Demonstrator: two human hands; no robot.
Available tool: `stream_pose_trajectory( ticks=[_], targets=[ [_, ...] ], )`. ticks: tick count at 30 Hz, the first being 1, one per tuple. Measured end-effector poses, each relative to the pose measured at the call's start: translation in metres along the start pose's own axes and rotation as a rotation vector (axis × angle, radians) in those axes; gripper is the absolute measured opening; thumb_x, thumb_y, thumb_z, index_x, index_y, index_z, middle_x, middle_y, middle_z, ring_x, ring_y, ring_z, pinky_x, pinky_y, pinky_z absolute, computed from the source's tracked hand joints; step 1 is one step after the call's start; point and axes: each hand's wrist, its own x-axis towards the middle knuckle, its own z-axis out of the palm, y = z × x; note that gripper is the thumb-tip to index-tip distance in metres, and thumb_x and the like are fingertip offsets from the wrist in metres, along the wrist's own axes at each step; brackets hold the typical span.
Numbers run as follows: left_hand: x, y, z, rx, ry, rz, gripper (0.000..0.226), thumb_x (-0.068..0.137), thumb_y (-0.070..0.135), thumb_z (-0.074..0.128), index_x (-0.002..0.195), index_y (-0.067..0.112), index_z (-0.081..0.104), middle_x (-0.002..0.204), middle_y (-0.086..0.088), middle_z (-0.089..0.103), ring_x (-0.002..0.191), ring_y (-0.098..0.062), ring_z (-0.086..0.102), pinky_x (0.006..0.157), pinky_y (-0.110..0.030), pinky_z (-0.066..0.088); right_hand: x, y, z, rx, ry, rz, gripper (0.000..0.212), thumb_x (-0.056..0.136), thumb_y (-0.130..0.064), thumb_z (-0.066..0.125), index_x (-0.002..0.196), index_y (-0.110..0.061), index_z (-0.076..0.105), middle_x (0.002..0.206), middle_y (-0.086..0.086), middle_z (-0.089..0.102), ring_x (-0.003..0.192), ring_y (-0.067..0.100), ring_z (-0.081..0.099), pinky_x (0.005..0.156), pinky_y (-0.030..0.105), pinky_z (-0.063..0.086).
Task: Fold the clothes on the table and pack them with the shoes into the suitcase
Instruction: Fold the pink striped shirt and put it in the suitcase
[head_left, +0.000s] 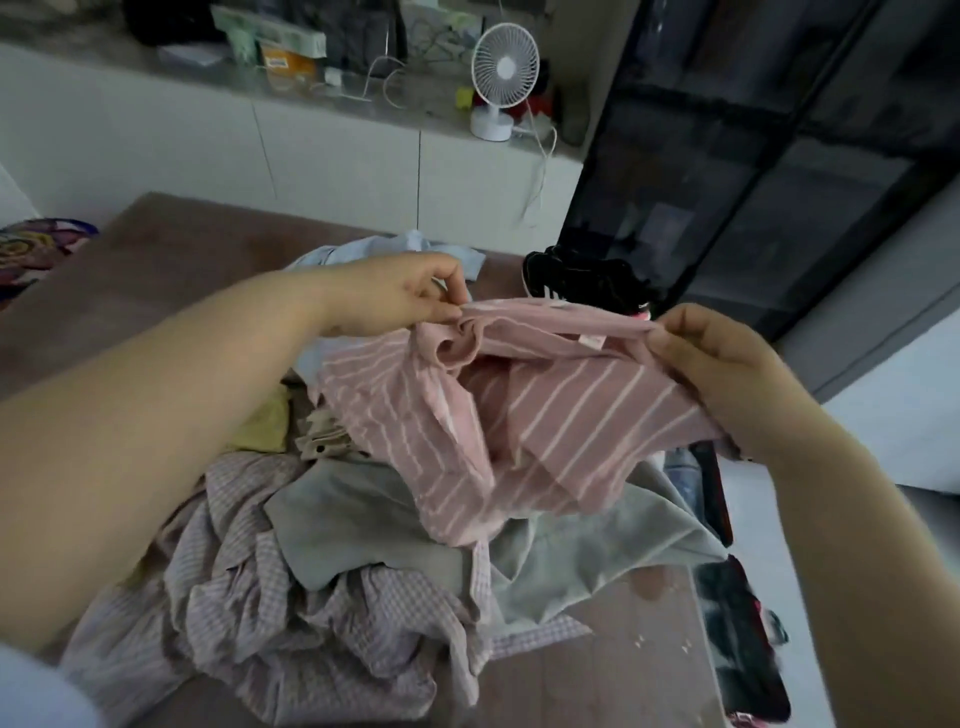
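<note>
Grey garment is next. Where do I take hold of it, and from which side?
Likely the left corner of the grey garment, coming from the left and above. That edge lies bare and fairly flat on the checked shirt, while its upper middle is covered by the pink striped top that the left hand and right hand pinch at the neckline.

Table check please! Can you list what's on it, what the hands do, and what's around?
Surface: brown table, largely under clothes.
Job's things: pink striped top held up; grey garment, checked shirt, light blue garment lie unfolded; black shoes at far edge.
Clutter: boxes on the counter.
Hands: left hand pinches the top's edge; right hand grips its other side.
Cables: white cable hangs off the counter.
Surroundings: white fan, white cupboards, dark glass-fronted unit.
</note>
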Motion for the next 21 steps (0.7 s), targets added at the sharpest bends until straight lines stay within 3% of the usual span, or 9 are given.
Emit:
stream_pose_trajectory(
  ticks=[2, 5, 8, 10, 13, 15, 17, 19, 21],
  targets=[
    [0.0, 0.017, -0.002, -0.16, -0.165, -0.03, 0.005, 0.088, 0.018, 0.061, 0.087, 0.017, 0.056, 0.08, -0.007, 0.062, 0.072, -0.019, 0.052, 0.068, -0.032, 0.04, -0.024, -0.006, -0.025, 0.026, -0.119, -0.003, 0.021, 0.093, -0.013, 0.049, 0.073, -0.016, 0.054, 0.049, -0.008, 0.052, 0.039, 0.0, 0.04, 0.036, 0.009, 0.031],
    [0.005, 0.028, 0.002, -0.401, -0.298, -0.027, 0.028, 0.07, 0.028, 0.073, 0.088, 0.014, 0.056, 0.071, -0.001, 0.066, 0.062, -0.012, 0.061, 0.057, -0.023, 0.049, -0.042, -0.002, -0.049, 0.035, -0.107, -0.032, 0.024, 0.092, -0.015, 0.05, 0.069, -0.016, 0.056, 0.05, -0.01, 0.052, 0.041, 0.0, 0.044, 0.038, 0.008, 0.033],
    [0.014, 0.027, 0.017, -0.332, -0.293, -0.078, 0.038, 0.066, 0.029, 0.078, 0.091, 0.013, 0.055, 0.069, 0.001, 0.067, 0.06, -0.009, 0.063, 0.054, -0.02, 0.049, -0.038, 0.012, -0.057, -0.059, -0.171, 0.005, 0.011, 0.085, -0.026, 0.064, 0.078, -0.018, 0.062, 0.058, -0.008, 0.057, 0.049, 0.003, 0.049, 0.045, 0.011, 0.039],
    [0.016, 0.02, 0.025, -0.244, -0.288, -0.135, 0.049, 0.06, 0.042, 0.081, 0.093, 0.016, 0.057, 0.071, 0.003, 0.068, 0.061, -0.006, 0.06, 0.053, -0.018, 0.045, -0.032, 0.022, -0.059, -0.221, -0.36, 0.064, 0.022, 0.071, -0.027, 0.08, 0.088, -0.025, 0.065, 0.068, -0.011, 0.067, 0.06, 0.002, 0.059, 0.055, 0.011, 0.045],
    [0.015, 0.012, 0.032, -0.058, -0.226, -0.203, 0.025, 0.076, 0.023, 0.074, 0.093, 0.018, 0.056, 0.068, 0.006, 0.066, 0.053, -0.003, 0.051, 0.049, -0.013, 0.038, -0.016, 0.04, -0.055, -0.555, -0.512, 0.129, 0.019, 0.075, -0.013, 0.075, 0.09, -0.024, 0.068, 0.066, -0.015, 0.068, 0.056, -0.003, 0.056, 0.052, 0.01, 0.042],
    [0.022, 0.004, 0.036, 0.138, -0.067, -0.198, 0.022, 0.079, 0.014, 0.072, 0.091, 0.021, 0.054, 0.072, 0.005, 0.066, 0.059, -0.008, 0.052, 0.053, -0.019, 0.038, 0.005, 0.056, -0.051, -0.724, -0.422, 0.131, 0.01, 0.077, -0.012, 0.068, 0.086, -0.008, 0.068, 0.066, -0.002, 0.067, 0.057, 0.005, 0.052, 0.056, 0.02, 0.04],
    [0.033, -0.009, 0.041, 0.272, 0.222, -0.184, 0.02, 0.083, 0.009, 0.065, 0.096, 0.018, 0.053, 0.081, -0.002, 0.067, 0.074, -0.02, 0.058, 0.063, -0.027, 0.04, 0.034, 0.073, -0.043, -0.716, -0.17, 0.08, 0.008, 0.075, -0.009, 0.063, 0.078, -0.003, 0.067, 0.069, 0.007, 0.062, 0.066, 0.015, 0.05, 0.063, 0.026, 0.038],
    [0.042, -0.02, 0.046, 0.242, 0.56, -0.21, 0.023, 0.087, 0.006, 0.051, 0.109, 0.012, 0.051, 0.094, -0.012, 0.067, 0.087, -0.027, 0.061, 0.073, -0.033, 0.044, 0.056, 0.082, -0.03, -0.576, 0.182, 0.037, 0.018, 0.079, -0.011, 0.061, 0.095, -0.009, 0.069, 0.087, 0.005, 0.062, 0.08, 0.021, 0.056, 0.07, 0.027, 0.04],
    [0.042, -0.025, 0.051, 0.139, 0.694, -0.244, 0.029, 0.09, 0.014, 0.051, 0.118, 0.011, 0.046, 0.105, -0.014, 0.063, 0.095, -0.029, 0.06, 0.079, -0.036, 0.044, 0.07, 0.092, -0.018, -0.451, 0.295, 0.038, 0.045, 0.079, -0.028, 0.065, 0.121, -0.014, 0.058, 0.115, 0.009, 0.058, 0.103, 0.026, 0.056, 0.086, 0.033, 0.045]
  ],
)
